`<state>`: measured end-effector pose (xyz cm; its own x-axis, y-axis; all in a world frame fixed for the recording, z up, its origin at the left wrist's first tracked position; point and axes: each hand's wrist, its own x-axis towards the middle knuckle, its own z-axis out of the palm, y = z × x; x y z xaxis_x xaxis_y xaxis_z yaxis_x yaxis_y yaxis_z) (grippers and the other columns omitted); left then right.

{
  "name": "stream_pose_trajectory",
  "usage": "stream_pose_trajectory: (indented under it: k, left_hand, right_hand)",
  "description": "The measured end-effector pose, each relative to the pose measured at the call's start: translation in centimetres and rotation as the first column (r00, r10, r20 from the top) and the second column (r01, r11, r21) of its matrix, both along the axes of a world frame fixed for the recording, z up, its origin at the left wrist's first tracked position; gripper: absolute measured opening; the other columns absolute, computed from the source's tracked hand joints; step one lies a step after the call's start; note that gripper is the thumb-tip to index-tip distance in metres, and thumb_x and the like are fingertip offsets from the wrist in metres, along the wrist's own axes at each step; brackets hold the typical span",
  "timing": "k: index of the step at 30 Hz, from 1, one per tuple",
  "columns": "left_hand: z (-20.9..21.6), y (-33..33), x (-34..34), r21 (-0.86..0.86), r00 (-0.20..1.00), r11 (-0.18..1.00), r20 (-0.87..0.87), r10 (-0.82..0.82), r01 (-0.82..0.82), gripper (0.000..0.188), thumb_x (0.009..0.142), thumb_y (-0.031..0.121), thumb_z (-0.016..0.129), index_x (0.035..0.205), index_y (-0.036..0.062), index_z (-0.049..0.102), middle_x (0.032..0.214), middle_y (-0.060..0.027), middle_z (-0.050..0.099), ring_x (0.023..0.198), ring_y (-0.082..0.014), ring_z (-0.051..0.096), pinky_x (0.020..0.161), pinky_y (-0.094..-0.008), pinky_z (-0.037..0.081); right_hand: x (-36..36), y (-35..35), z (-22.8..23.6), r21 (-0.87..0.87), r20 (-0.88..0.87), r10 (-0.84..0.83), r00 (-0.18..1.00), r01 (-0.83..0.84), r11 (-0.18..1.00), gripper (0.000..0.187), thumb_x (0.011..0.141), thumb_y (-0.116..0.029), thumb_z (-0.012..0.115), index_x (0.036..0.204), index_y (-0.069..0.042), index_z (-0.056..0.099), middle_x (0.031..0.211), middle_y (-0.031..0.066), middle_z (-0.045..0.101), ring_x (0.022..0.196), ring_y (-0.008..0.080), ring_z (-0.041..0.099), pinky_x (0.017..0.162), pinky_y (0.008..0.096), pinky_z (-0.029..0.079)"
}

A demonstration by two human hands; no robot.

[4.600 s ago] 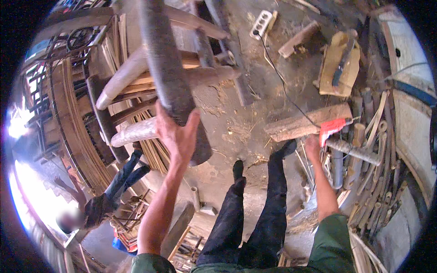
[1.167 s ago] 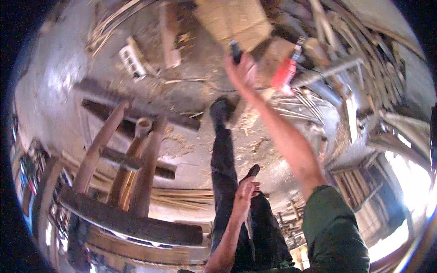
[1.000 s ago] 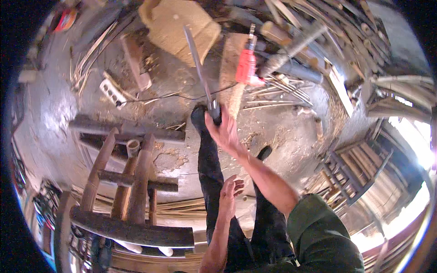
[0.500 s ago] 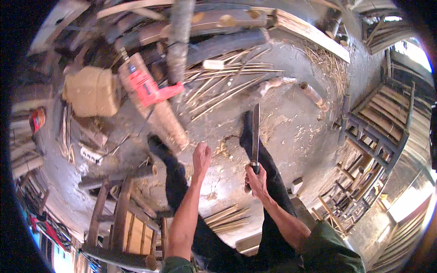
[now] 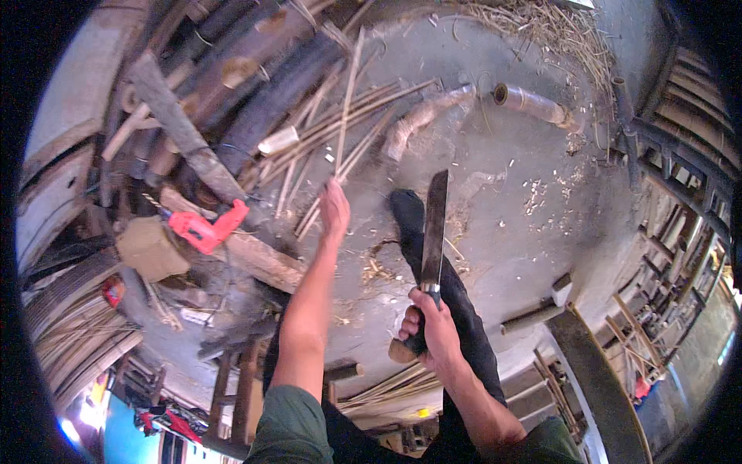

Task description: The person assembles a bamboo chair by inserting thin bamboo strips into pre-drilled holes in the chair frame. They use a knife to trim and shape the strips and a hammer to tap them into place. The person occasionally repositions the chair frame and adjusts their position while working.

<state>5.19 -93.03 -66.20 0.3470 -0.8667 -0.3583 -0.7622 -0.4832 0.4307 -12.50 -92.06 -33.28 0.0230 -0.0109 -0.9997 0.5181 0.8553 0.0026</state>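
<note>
In my right hand (image 5: 434, 329) is a machete (image 5: 434, 228), its long dark blade pointing up and away from me and my fingers wrapped around its handle. My left hand (image 5: 334, 210) is stretched forward, its fingers closed at the near end of a thin bamboo stick (image 5: 350, 100). That stick lies at a steeper angle than the loose bamboo sticks (image 5: 371, 104) around it on the floor. A slightly blurred left hand partly hides the grip.
A red power drill (image 5: 207, 226) rests beside a wooden plank (image 5: 263, 259) on the left. Dark bamboo poles (image 5: 270, 100) are stacked at the far left. A short bamboo tube (image 5: 533, 104) and a curved wood piece (image 5: 425, 120) lie farther off. A bench (image 5: 603, 379) stands at right.
My left hand has reached forward to the sticks and closed on one. The view has turned, so the drill appears lower and farther left. The machete stays in my right hand.
</note>
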Motion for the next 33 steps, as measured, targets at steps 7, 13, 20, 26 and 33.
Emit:
stream_pose_trajectory:
  k: [7,13,20,26,33]
  left_hand:
    - [29.6,10.8,-0.9,0.223,0.946,0.971,-0.286,0.151,-0.087,0.021,0.095,0.02,0.049,0.09,0.0006,0.05,0.067,-0.0207,0.05,0.059,-0.0339,0.05,0.054,-0.0416,0.041]
    - [53.6,21.2,-0.7,0.155,0.883,0.922,-0.271,0.384,-0.354,0.019,0.095,0.02,0.051,0.1,0.0027,0.056,0.073,-0.0118,0.055,0.063,-0.02,0.053,0.059,-0.0339,0.044]
    - [67.4,30.0,-4.7,0.062,0.823,0.883,-0.337,0.457,-0.465,0.016,0.092,0.018,0.058,0.097,0.003,0.059,0.077,-0.0089,0.062,0.066,-0.0125,0.058,0.059,-0.0286,0.048]
    - [74.1,24.5,-4.1,-0.248,0.884,0.849,-0.169,0.436,-0.467,0.029,0.089,0.023,0.062,0.111,0.0054,0.054,0.065,-0.0068,0.055,0.056,-0.0149,0.055,0.051,-0.0318,0.043]
    - [81.7,37.2,-2.6,-0.083,0.091,0.037,-0.871,0.484,-0.996,0.027,0.097,0.021,0.048,0.12,0.0073,0.051,0.07,0.0009,0.048,0.053,-0.0094,0.046,0.047,-0.0249,0.038]
  right_hand:
    - [-0.4,0.6,-1.5,-0.224,-0.171,0.312,0.935,-0.345,0.912,0.022,0.089,-0.029,0.061,0.084,-0.01,0.048,0.059,-0.0018,0.043,0.049,0.0086,0.045,0.046,0.0262,0.04]
    - [0.1,-4.5,11.1,-0.501,-0.103,0.68,0.726,-0.628,0.595,0.042,0.086,-0.049,0.061,0.08,-0.009,0.05,0.057,-0.0028,0.044,0.046,0.0076,0.043,0.042,0.0263,0.035]
    - [8.7,-9.7,28.8,-0.769,-0.183,0.876,0.446,-0.62,0.155,0.03,0.088,-0.034,0.061,0.084,-0.006,0.05,0.058,-0.0021,0.046,0.046,0.0068,0.044,0.04,0.026,0.039]
    - [16.1,2.8,35.7,-0.868,-0.071,0.992,0.107,-0.497,-0.009,0.03,0.089,-0.034,0.062,0.088,-0.005,0.054,0.061,-0.001,0.049,0.05,0.0073,0.048,0.043,0.0268,0.04]
    - [17.9,15.2,40.5,-0.831,-0.538,0.842,-0.042,-0.145,-0.537,0.032,0.089,-0.034,0.06,0.097,-0.003,0.057,0.067,0.0041,0.055,0.06,0.0141,0.053,0.053,0.0317,0.044]
